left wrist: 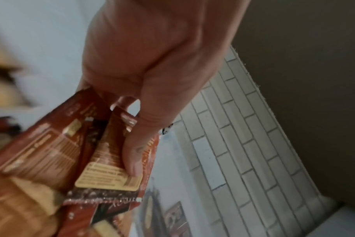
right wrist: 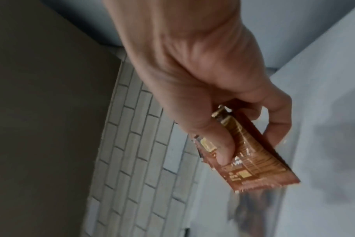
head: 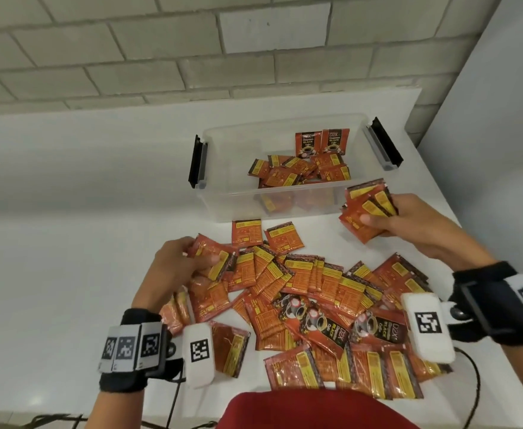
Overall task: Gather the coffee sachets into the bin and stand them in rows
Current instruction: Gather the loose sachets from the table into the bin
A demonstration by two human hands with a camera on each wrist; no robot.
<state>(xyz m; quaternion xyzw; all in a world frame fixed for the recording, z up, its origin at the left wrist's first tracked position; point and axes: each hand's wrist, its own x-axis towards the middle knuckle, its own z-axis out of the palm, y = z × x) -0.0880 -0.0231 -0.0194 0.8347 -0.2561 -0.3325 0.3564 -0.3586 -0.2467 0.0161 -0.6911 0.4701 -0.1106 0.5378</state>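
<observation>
A heap of red and yellow coffee sachets (head: 312, 305) covers the white table (head: 68, 274) in front of me. The clear plastic bin (head: 223, 193) stands behind it, with two sachets (head: 322, 142) upright at its back wall and several lying loose (head: 297, 173) inside. My right hand (head: 408, 221) grips a fanned bunch of sachets (head: 367, 209) (right wrist: 247, 154) just off the bin's near right corner. My left hand (head: 179, 258) pinches a few sachets (head: 213, 258) (left wrist: 109, 160) at the heap's left edge, thumb on top.
Black latch handles (head: 198, 161) (head: 384, 144) stick out from both ends of the bin. A brick wall (head: 192, 57) runs behind the table, and the table's right edge (head: 439, 181) is close to my right hand. Cables (head: 476, 385) hang at the near edge.
</observation>
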